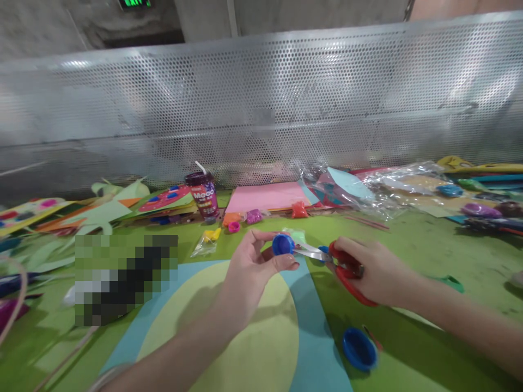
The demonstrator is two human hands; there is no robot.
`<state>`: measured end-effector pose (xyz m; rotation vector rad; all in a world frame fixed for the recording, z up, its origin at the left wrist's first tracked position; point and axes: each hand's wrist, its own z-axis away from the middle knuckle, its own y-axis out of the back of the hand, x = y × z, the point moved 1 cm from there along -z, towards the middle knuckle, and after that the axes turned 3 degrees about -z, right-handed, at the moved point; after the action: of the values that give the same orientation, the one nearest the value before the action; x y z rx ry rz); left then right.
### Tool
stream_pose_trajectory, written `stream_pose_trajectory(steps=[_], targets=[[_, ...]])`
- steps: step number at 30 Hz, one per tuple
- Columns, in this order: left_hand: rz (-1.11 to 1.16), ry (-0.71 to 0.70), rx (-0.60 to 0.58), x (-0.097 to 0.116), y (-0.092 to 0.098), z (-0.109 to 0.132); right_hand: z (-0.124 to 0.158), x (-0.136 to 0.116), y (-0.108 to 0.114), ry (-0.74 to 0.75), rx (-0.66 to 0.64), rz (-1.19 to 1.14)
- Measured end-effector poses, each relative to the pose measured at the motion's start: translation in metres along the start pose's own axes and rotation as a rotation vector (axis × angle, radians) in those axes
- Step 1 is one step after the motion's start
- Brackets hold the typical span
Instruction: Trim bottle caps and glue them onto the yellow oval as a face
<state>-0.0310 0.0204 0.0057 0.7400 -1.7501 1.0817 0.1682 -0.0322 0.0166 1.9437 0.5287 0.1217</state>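
Observation:
Between the thumb and fingers of my left hand is a small round blue cap, its hollow side facing me. My right hand grips scissors with red handles. Their metal blades point left and meet the cap's right edge; whether they cut into it I cannot tell. Beneath my hands lies a light blue sheet bearing a large pale yellow-green circle. A second blue cap, larger in view, rests on the green table to the right of the sheet.
A purple drink cup with a straw stands at the back. Near it are small orange, purple and red clay packets, a yellow packet and pink paper. Cut paper fills the left; plastic bags lie right. A perforated metal panel rises behind.

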Motion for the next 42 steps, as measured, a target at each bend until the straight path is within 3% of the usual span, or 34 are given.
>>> stream_pose_trajectory(steps=[14, 27, 35, 42], targets=[[-0.054, -0.010, 0.030, 0.003, -0.002, 0.003, -0.001, 0.001, -0.002, 0.013, 0.026, 0.134], [-0.052, -0.001, 0.060, 0.002, -0.002, 0.002, 0.001, -0.003, 0.001, 0.168, 0.278, 0.381], [-0.016, 0.008, 0.045, 0.003, -0.002, 0.002, -0.001, -0.003, -0.001, 0.075, 0.214, 0.269], [0.003, 0.049, 0.039, 0.004, -0.003, 0.004, -0.001, 0.007, 0.003, -0.024, 0.233, 0.178]])
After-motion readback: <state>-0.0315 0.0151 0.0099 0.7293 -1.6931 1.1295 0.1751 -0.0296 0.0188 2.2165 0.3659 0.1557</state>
